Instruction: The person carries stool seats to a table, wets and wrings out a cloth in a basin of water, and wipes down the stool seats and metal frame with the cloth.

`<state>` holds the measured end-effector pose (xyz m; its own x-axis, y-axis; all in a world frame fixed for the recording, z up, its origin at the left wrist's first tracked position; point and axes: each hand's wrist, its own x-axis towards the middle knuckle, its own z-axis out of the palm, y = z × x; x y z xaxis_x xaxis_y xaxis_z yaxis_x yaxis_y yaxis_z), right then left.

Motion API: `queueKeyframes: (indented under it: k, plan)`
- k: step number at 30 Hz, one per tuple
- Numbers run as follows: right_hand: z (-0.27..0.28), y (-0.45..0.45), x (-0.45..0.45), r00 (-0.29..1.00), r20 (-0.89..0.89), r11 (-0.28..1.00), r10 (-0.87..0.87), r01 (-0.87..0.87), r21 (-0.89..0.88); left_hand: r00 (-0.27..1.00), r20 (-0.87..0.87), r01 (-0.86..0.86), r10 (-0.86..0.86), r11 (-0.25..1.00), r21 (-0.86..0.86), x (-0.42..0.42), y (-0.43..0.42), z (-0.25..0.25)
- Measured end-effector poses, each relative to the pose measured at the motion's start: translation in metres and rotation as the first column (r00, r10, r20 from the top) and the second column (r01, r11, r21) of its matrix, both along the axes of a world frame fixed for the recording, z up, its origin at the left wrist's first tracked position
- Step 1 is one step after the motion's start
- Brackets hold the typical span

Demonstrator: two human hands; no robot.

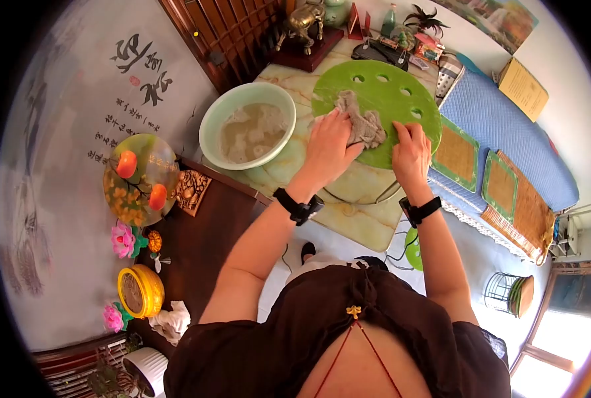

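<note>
Head view: our left grip [330, 144] holds crumpled cloth [367, 127] against the green disc [335, 83] (holed).
Right grip [411, 149]: ours, grasping the disc's rim.
Basin [208, 129]: cloudy water [252, 132].

On the table [368, 229], the basin [209, 129] stands left with water [256, 129] in it; the disc [390, 103] lies to its right. The cloth [368, 127] is on the disc, the person's left hand [330, 144] on the cloth, the right hand [411, 154] at the disc's near right edge. Behind the basin, far left, the animal statue [303, 25] stands on a plinth [309, 56]. Beyond the disc is the bottle [389, 21]; right of the table, the sofa [508, 123].
</note>
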<state>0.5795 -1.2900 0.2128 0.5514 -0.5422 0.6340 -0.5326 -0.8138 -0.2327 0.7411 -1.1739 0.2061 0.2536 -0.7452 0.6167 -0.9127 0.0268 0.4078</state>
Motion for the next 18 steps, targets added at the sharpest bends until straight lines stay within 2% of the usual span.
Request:
queueKeyframes:
  k: [2, 6, 8, 10, 12, 14, 15, 18]
  plan:
    - [0.0, -0.003, 0.002, 1.0, -0.003, 1.0, -0.002, 0.002, -0.01, 0.987, 0.132, 0.082, -0.091, 0.994, 0.068, 0.023, -0.008, -0.004]
    - [0.001, -0.003, 0.004, 1.0, -0.007, 1.0, -0.005, 0.005, 0.005, 0.983, 0.099, 0.138, -0.153, 0.98, 0.143, 0.084, -0.053, 0.008]
    - [0.001, -0.005, 0.004, 1.0, -0.007, 1.0, -0.022, 0.022, 0.021, 0.992, 0.058, 0.087, -0.108, 0.954, 0.288, 0.109, -0.079, 0.012]
    - [0.001, -0.005, 0.006, 0.999, -0.01, 0.998, -0.039, 0.04, 0.043, 0.989, 0.008, 0.138, -0.145, 0.955, 0.261, 0.137, -0.114, 0.001]
    - [0.004, -0.005, 0.01, 0.998, -0.005, 0.981, -0.069, 0.069, 0.184, 0.982, -0.035, 0.189, -0.185, 0.954, 0.234, 0.141, -0.128, -0.003]
    - [0.006, 0.006, 0.016, 0.994, -0.002, 0.98, -0.109, 0.108, 0.165, 0.977, 0.002, 0.21, -0.214, 0.963, 0.171, 0.136, -0.13, 0.001]
    - [0.007, 0.01, 0.017, 0.991, -0.001, 0.98, -0.135, 0.134, 0.147, 0.967, 0.083, 0.221, -0.243, 0.952, 0.211, 0.133, -0.125, -0.001]
    - [0.005, 0.017, 0.02, 0.989, 0.013, 0.986, -0.146, 0.145, 0.087, 0.95, 0.044, 0.288, -0.308, 0.925, 0.247, 0.084, -0.076, 0.016]
